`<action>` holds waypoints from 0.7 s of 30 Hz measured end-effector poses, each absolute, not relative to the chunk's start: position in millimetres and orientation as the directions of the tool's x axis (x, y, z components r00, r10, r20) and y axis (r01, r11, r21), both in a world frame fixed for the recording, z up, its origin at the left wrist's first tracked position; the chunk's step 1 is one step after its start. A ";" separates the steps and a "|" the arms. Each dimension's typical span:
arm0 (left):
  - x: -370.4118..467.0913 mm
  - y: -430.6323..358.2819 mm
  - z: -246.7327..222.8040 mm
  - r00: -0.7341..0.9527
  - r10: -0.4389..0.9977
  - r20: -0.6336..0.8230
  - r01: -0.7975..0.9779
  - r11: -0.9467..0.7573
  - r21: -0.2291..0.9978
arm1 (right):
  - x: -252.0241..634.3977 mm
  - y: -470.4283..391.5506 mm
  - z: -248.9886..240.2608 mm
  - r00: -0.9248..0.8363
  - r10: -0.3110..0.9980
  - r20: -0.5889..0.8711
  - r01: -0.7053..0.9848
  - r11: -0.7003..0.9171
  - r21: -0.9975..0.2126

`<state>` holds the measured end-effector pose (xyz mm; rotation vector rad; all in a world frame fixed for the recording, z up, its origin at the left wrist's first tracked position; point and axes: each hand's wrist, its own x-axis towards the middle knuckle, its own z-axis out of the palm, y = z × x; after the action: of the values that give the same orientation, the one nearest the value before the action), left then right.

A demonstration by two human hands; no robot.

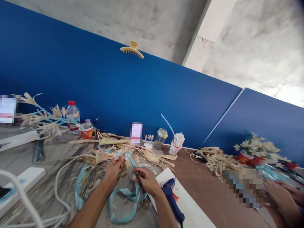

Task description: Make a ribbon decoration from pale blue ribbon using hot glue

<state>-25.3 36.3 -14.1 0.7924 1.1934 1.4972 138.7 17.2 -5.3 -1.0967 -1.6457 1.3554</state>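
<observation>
My left hand [116,167] is closed in a pinch above the middle of the table. Something small and pale shows at its fingertips, too small to make out. Close by on the right, my right hand [146,180] is wrapped round a pair of dark-handled scissors [138,179], their thin blades pointing up and to the left. A light blue ribbon [123,218] lies in loops below and between my hands, one end rising behind the scissors. Dry corn husks [142,152] are spread just beyond my fingers.
A blue glue gun [172,201] rests on a white board [192,209] by my right forearm. White cable [57,186] and a power strip [26,183] lie left. Along the blue partition [106,85] stand a bottle [72,118], jar [160,139] and cups [175,148]. Another person's hands [282,193] are at right.
</observation>
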 end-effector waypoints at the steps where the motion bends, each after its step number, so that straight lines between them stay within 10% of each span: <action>1: -25.5 36.7 -14.1 -0.267 0.960 -0.084 -0.301 0.000 0.953 | 138.7 17.3 -5.9 -0.375 0.927 0.015 0.157 0.080 -0.984; 21: -26.0 36.3 -14.1 -0.242 0.968 -0.071 -0.294 -0.003 0.956 | 140.0 17.6 -7.4 -0.388 0.921 0.019 0.159 0.087 -0.984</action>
<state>-26.0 36.3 -14.1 0.8313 1.1754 1.4893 140.0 17.6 -7.4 -1.0820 -1.6580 1.3648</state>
